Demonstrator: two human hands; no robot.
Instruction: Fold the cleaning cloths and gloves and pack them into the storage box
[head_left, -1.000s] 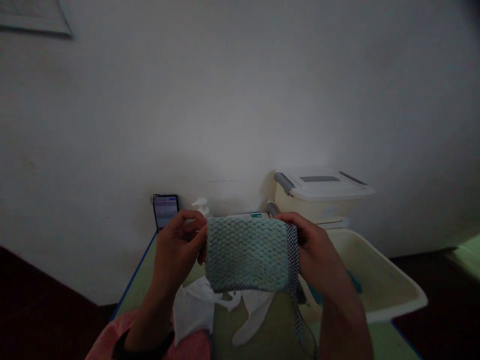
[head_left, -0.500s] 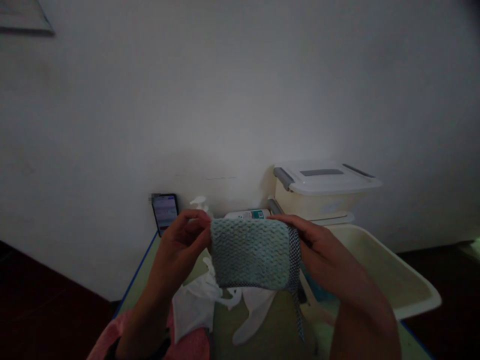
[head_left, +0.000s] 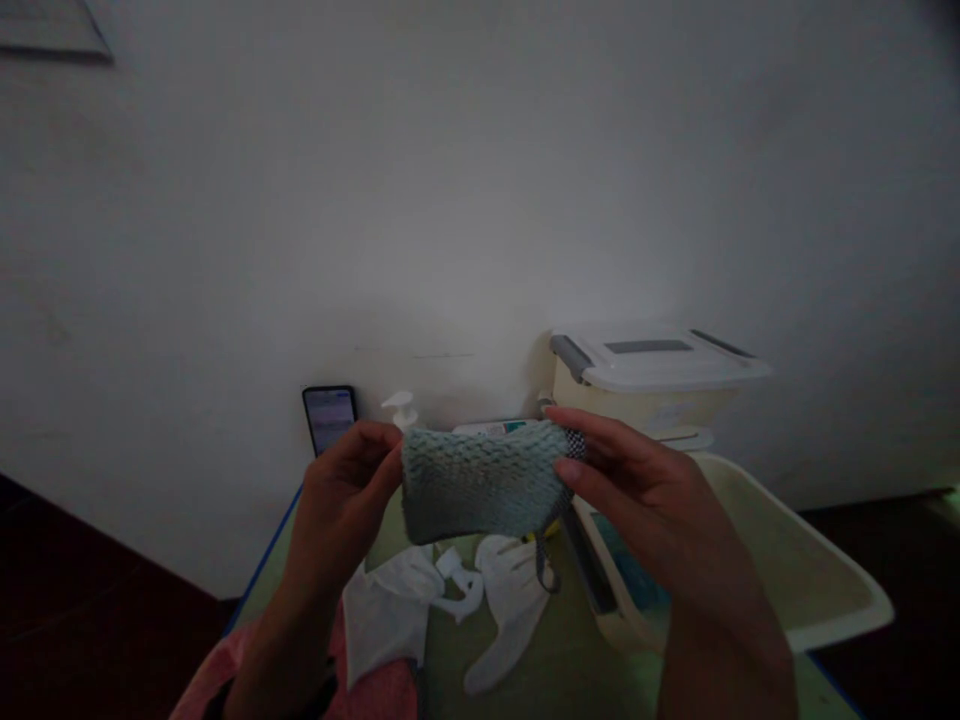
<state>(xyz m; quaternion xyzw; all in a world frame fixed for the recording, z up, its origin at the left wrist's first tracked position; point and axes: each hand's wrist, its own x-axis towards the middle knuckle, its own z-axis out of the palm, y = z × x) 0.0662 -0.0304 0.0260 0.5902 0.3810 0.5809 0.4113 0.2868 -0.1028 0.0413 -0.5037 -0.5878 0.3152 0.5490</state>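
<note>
A pale green knitted-texture scrubbing cloth [head_left: 480, 485] with a dark checked edge and a hanging loop is held up in front of me. My left hand [head_left: 349, 500] pinches its left top corner between thumb and fingers. At the right end, my right hand [head_left: 637, 490] grips it, thumb on the near face and fingers behind the checked edge. Below the cloth, white gloves [head_left: 510, 610] lie on the green table [head_left: 457, 680], beside a small white curved piece [head_left: 457, 585] whose kind I cannot make out.
A phone [head_left: 330, 418] leans against the wall. Near it stands a white pump bottle [head_left: 401, 408]. At right are a lidded storage box [head_left: 645, 400] and a cream basin [head_left: 810, 570] with something blue in it. A pink cloth [head_left: 379, 695] lies at the lower left.
The cloth has tilted and looks shorter, with its lower edge raised. My right thumb has come round onto its near face. More of the gloves shows beneath it.
</note>
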